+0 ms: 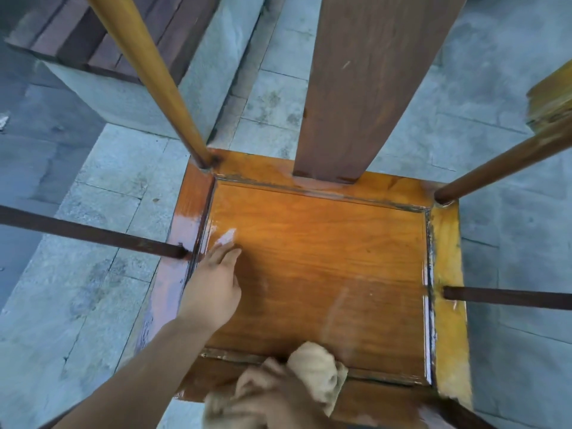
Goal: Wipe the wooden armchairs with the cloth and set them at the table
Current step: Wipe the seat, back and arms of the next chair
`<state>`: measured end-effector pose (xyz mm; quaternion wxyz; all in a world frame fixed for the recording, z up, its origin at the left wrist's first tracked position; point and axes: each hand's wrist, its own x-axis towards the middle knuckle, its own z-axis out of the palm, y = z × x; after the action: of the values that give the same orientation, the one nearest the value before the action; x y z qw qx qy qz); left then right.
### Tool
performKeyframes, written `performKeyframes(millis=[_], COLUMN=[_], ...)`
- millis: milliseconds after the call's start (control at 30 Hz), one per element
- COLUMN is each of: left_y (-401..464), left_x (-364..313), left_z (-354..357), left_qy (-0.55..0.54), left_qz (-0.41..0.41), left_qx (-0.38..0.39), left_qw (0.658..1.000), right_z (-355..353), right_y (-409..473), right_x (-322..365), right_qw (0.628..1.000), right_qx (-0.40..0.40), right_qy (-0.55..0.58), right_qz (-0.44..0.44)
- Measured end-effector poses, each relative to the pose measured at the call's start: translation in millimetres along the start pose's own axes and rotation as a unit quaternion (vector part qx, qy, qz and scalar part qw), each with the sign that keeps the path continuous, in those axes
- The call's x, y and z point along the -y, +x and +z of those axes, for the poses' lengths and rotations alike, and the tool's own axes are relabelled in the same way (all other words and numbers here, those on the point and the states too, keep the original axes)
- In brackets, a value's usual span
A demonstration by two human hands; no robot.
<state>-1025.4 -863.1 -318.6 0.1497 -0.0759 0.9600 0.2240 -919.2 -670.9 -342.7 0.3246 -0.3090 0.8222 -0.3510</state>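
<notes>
Seen from straight above: an orange-brown wooden armchair [325,258] on pale grey stone paving [93,305], its square seat panel glossy with wet streaks along the left rail and in the grooves of the frame. Rising from the back rail, a broad dark-brown back splat [368,88], flanked by two round posts; thin dark arm supports at either side. Crumpled beige cloth [318,376] at the front edge of the seat, bunched under the right hand [272,394], fingers curled around it, blurred. Left hand [213,289] laid flat on the left part of the seat, fingers straight and pointing toward the back, holding nothing. Farther off, upper left, a grey stone block topped with dark reddish wooden slats [93,38].
</notes>
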Motion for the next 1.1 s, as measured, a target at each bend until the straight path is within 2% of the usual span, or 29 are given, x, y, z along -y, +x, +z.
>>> performKeyframes(millis=[33, 67, 133, 200, 233, 300, 333, 467, 633, 700, 800, 900, 967, 1033, 1100], left_y=[3.6, 8.3, 20.5, 34.6, 42.7, 59.6, 69.2, 85.9, 90.0, 89.3, 87.0, 77.7, 67.2, 49.5, 21.7], left_x=[-4.3, -8.9, -18.3, -27.4, -32.0, -39.8, -42.3, -41.2, -38.1, -37.3, -34.3, -31.2, -34.7, -35.5, -38.3], left_z=[0.7, 1.1, 1.4, 3.0, 3.7, 4.0, 4.8, 8.9, 9.7, 6.9, 4.7, 5.6, 8.6, 10.9, 16.2], left_qy=[0.001, 0.0, 0.012, 0.049, 0.07, 0.114, 0.13, 0.148, 0.141, 0.138, 0.1, 0.102, 0.097, 0.092, 0.103], left_qz=[0.011, 0.018, 0.036, 0.053, 0.055, 0.045, 0.032, -0.023, -0.017, -0.002, 0.015, 0.026, 0.012, -0.027, -0.045], left_qx=[0.008, 0.011, 0.017, 0.037, 0.048, 0.063, 0.065, 0.084, 0.068, 0.058, 0.057, 0.055, 0.034, 0.033, 0.073], left_qw=[1.0, 1.0, 0.999, 0.997, 0.995, 0.99, 0.989, 0.985, 0.987, 0.989, 0.993, 0.993, 0.995, 0.995, 0.991], right_z=[-19.3, -38.9, -85.3, -137.5, -162.4, -198.3, -209.1, -209.7, -193.0, -186.0, -176.4, -165.8, -176.2, -185.0, -194.4], right_y=[-1.8, -2.9, 7.8, 30.7, 44.2, 70.3, 84.6, 129.2, 162.2, 183.1, 203.3, 210.3, 205.3, 187.5, 147.4], right_x=[-1.0, -4.3, -20.1, -47.1, -61.5, -87.4, -95.9, -94.9, -75.4, -55.9, -38.4, -37.0, -43.8, -57.4, -79.5], right_qw=[0.999, 0.99, 0.945, 0.891, 0.87, 0.845, 0.844, 0.849, 0.824, 0.829, 0.855, 0.925, 0.952, 0.961, 0.952], right_qx=[-0.045, -0.134, -0.306, -0.398, -0.409, -0.396, -0.389, -0.356, -0.361, -0.351, -0.338, -0.26, -0.215, -0.177, -0.132], right_qy=[-0.012, -0.015, 0.034, 0.073, 0.059, 0.018, -0.001, -0.113, -0.137, -0.141, -0.144, -0.154, -0.147, -0.177, -0.256], right_qz=[0.017, 0.034, 0.108, 0.209, 0.268, 0.358, 0.37, 0.375, 0.413, 0.412, 0.366, 0.23, 0.161, 0.119, 0.1])
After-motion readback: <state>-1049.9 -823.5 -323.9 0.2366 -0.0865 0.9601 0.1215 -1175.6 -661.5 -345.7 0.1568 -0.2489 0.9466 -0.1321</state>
